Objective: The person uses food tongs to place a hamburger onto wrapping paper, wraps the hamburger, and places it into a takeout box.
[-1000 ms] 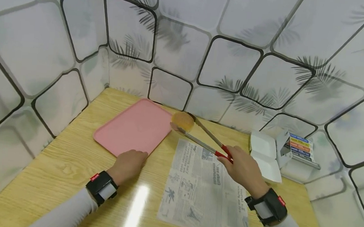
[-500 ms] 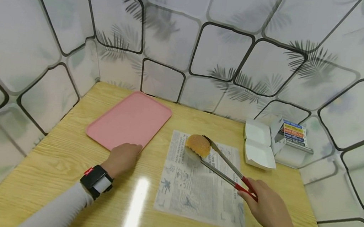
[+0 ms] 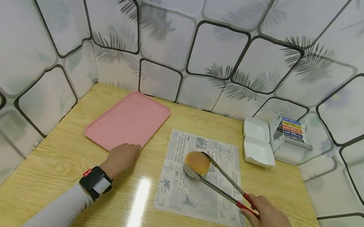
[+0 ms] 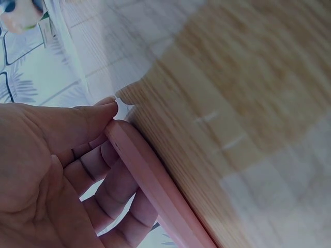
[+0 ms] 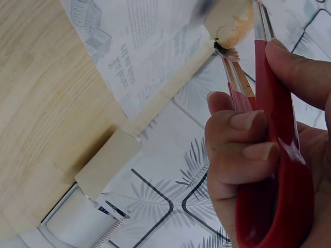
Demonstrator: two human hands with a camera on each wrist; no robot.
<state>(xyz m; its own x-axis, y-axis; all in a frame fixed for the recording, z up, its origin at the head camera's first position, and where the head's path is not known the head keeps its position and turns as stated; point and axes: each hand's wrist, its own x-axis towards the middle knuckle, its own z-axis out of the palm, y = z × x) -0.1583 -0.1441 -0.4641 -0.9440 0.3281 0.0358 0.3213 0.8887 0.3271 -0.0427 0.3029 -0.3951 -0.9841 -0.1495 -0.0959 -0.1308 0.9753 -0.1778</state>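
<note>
A round golden bun [image 3: 197, 163] sits between the tips of metal tongs with red handles [image 3: 227, 188], low over the middle of a newspaper sheet [image 3: 179, 191]; whether it touches the paper is unclear. My right hand [image 3: 266, 223] grips the red handles [image 5: 274, 155], squeezing them together, and the bun [image 5: 235, 23] shows at the tong tips. My left hand [image 3: 121, 155] is at the near edge of the pink tray [image 3: 127, 120]. In the left wrist view the thumb [image 4: 93, 116] lies on the tray's rim [image 4: 150, 181] and the fingers [image 4: 119, 199] curl beneath it.
The wooden table [image 3: 52, 167] is enclosed by tiled panels on the left, back and right. A white open clamshell box [image 3: 258, 144] and a small box with coloured stripes [image 3: 291, 131] stand at the back right, just beyond the newspaper.
The right hand has carried the bun in the tongs from beside the tray's far right corner toward me and down over the newspaper. The left hand has stayed at the tray's edge.
</note>
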